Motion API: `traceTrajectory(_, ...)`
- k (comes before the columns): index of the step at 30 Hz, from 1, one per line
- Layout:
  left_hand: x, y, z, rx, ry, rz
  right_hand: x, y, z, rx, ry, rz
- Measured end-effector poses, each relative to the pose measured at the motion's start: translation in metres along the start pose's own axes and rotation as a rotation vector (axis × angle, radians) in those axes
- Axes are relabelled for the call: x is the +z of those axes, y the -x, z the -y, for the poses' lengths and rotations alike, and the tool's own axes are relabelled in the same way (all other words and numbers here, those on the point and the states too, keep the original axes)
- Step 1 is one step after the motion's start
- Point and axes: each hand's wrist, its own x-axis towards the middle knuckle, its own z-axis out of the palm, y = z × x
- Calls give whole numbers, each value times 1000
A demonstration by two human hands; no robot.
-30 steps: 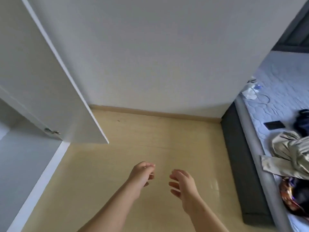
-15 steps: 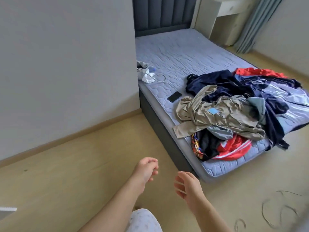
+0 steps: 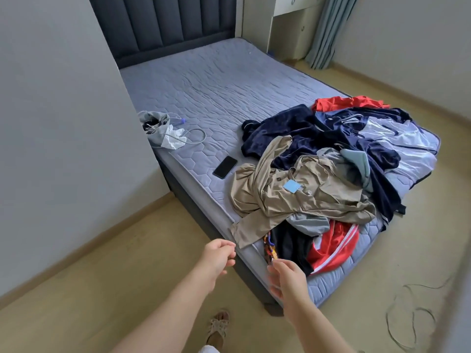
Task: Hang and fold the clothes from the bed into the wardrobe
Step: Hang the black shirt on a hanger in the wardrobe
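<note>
Quilted matt cloth covers the mattress (image 3: 216,80); the lilac jacket (image 3: 407,141) shines like satin, the navy garment (image 3: 288,128) looks velvety, the phone (image 3: 225,167) glossy.

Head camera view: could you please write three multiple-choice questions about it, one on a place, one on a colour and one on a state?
1. Where does the black phone lie?
A. on the floor
B. on the mattress, left of the clothes pile
C. on top of the pile

2. What colour is the tag on the tan jacket?
A. red
B. yellow
C. light blue

3. In what state are the clothes?
A. heaped unfolded
B. folded in neat stacks
C. hung on hangers

Answers:
1 B: the phone rests flat on bare quilting beside the jacket's sleeve.
2 C: the small square tag is pale blue against the tan cloth.
3 A: the garments lie crumpled and overlap one another near the foot of the bed.
</note>
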Motion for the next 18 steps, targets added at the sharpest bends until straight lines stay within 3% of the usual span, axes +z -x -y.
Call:
traceTrajectory(9,98,-76,-69,-24,-142,105,-71,-74,64,51,-42,-90)
traceTrajectory(13,152,-115,-87,-33,-138,66,-105,-126,91,96,1,-53)
traceTrajectory(18,211,-156,-73,-137,-117,-78,-146,-193,119,184,220,60)
